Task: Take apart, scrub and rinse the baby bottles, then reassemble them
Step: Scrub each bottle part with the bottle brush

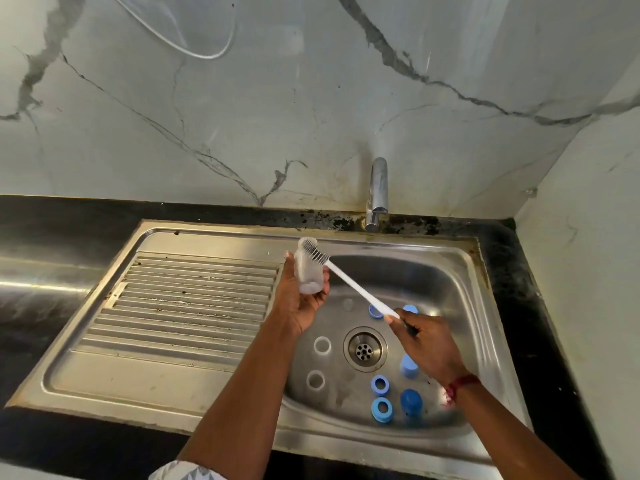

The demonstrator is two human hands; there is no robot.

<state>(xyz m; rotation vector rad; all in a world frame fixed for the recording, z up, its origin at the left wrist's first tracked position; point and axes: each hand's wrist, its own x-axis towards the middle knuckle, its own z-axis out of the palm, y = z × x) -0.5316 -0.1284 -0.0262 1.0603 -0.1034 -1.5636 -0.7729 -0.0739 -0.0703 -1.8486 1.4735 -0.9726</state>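
Right now you are partway through scrubbing, it seems: parts are lying separated, nothing reassembled. Your left hand [300,301] is curling its fingers round a clear bottle body [307,271] above the sink [446,282]. Your right hand [424,341] is pinching the white bottle brush [360,289], bristles sitting at the bottle's mouth. Blue rings [380,384] and caps [411,402] are lying around the drain [364,348].

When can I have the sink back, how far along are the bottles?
Done: disassembly, blue rings and caps lie loose in the sink. In hand: left hand holds a clear bottle, right hand holds the brush at its mouth. Left: the loose parts, rinsing under the tap, reassembly.
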